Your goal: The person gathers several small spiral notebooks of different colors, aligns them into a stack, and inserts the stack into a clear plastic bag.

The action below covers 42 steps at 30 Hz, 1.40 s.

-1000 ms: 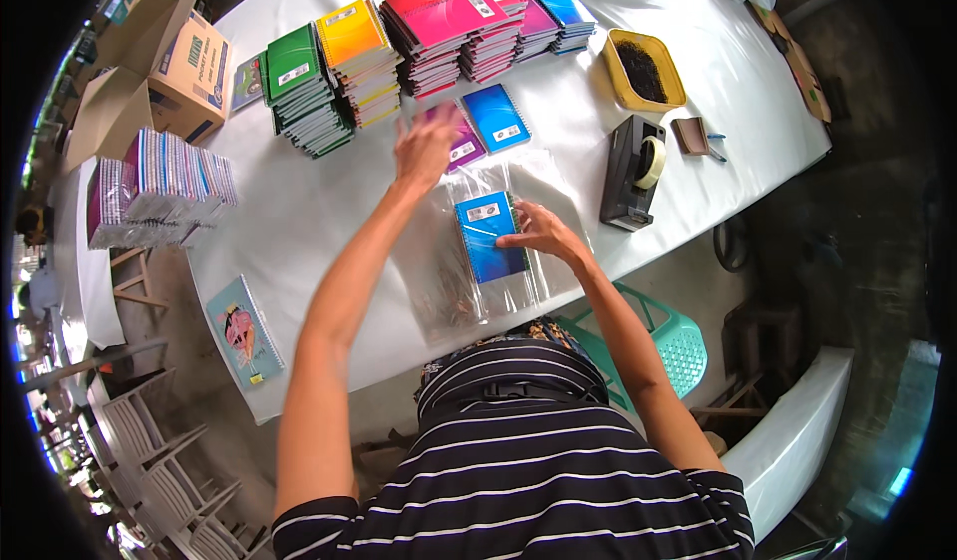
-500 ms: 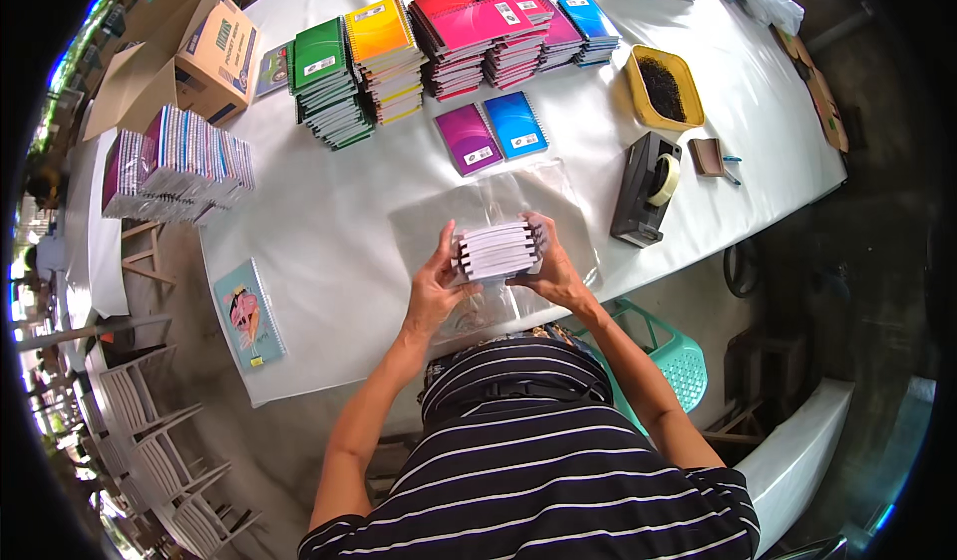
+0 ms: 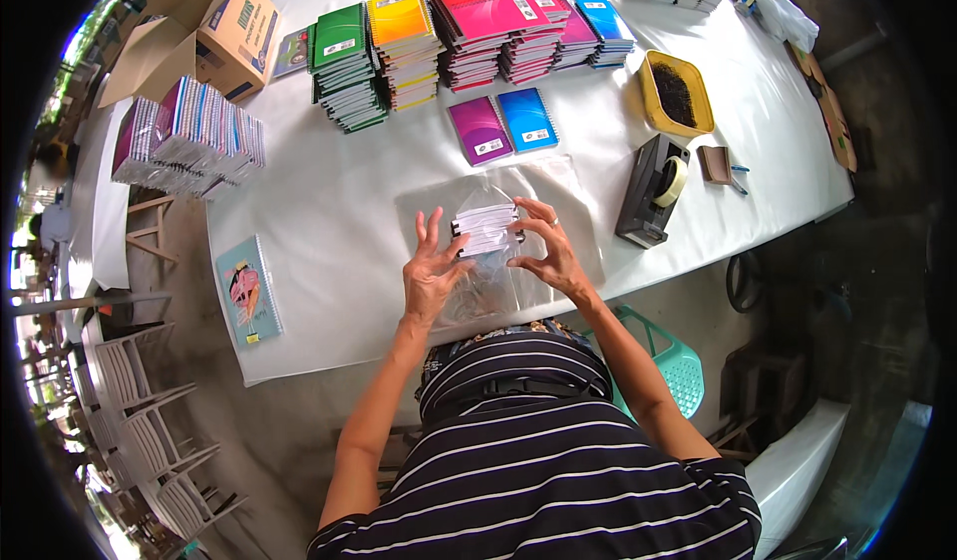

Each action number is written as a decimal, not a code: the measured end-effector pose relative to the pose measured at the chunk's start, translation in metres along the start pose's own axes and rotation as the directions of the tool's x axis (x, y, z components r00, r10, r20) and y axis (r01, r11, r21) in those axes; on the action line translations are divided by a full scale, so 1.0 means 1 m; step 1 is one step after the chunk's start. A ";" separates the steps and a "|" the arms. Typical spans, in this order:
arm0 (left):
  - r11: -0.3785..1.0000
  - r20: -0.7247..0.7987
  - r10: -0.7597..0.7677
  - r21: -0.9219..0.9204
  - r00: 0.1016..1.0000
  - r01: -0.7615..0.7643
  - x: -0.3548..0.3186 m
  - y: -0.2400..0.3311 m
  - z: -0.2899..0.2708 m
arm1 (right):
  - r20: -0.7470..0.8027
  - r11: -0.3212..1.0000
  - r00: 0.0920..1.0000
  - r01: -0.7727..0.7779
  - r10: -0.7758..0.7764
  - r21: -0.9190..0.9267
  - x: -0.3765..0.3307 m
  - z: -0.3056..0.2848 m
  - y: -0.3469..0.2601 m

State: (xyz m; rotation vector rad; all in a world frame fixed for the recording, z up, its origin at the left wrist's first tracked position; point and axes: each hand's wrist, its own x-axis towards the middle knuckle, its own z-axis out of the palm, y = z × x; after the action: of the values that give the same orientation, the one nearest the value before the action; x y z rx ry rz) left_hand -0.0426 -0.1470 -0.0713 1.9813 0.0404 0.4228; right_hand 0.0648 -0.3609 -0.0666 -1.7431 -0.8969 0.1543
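A small stack of notebooks (image 3: 485, 229), with white page edges and dark binding at the ends, lies on clear plastic sheets (image 3: 469, 296) in front of me. Clear plastic shows around the stack. At its left end is my left hand (image 3: 431, 276), its fingers spread upward and its thumb tip close to the lower left corner. My right hand (image 3: 554, 253) curves about the right end, fingertips against the stack and thumb by its lower corner. Just beyond lie a purple notebook (image 3: 480, 130) and a blue notebook (image 3: 527, 119).
Stacks of green (image 3: 339, 42), yellow (image 3: 399, 17) and pink notebooks (image 3: 488, 17) stand at the back. Wrapped notebooks (image 3: 189, 141) and a cardboard box (image 3: 239, 37) are left. A tape dispenser (image 3: 648, 196) and yellow tub (image 3: 653, 112) sit right. A teal notebook (image 3: 249, 291) lies front left.
The notebook stack has come down slightly. My left hand has loosened from its left end and spread its fingers; my right hand has shifted its fingers at the right end. The view has shifted slightly.
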 end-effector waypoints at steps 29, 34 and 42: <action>0.998 0.213 -0.056 -0.003 0.975 0.058 0.079 0.018 -0.017 | 0.008 0.926 0.943 -0.328 0.332 0.188 0.053 -0.010 -0.021; 0.862 0.741 -0.100 -0.268 0.664 0.430 0.104 -0.025 -0.030 | 0.171 0.756 0.835 -0.546 0.522 0.360 0.065 -0.014 -0.025; 0.918 0.747 -0.050 0.296 0.663 -0.264 0.113 0.029 -0.043 | 0.168 0.909 0.932 -0.352 0.320 0.222 0.062 -0.014 -0.020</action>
State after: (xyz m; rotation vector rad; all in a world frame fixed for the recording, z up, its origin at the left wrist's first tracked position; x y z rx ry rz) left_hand 0.0451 -0.0975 0.0019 2.4185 -0.5700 -0.3986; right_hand 0.1053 -0.3307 -0.0238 -1.6509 -0.6269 0.5894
